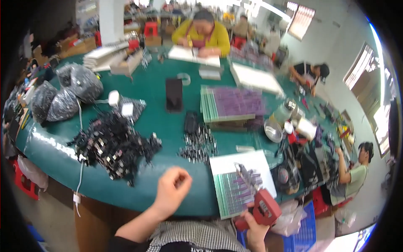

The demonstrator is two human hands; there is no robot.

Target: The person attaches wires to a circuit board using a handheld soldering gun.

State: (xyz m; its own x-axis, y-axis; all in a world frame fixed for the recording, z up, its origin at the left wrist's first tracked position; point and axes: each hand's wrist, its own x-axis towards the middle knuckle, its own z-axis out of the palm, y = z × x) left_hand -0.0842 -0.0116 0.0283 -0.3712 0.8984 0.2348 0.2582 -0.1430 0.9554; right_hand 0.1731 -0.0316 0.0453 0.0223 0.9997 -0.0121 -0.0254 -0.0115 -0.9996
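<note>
Gripping a red tool, right hand; tip seemingly metal.

Large workshop room, daylit by bright barred windows along the right wall. Long dark green surface running through the middle. White square pillar at the back left, red plastic stools beside it. Brown floor below, lower left.

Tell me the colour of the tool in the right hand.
Red tool, held by the right hand; head view.

Bright window glare right, fisheye-bent edges, soft blur.
</note>
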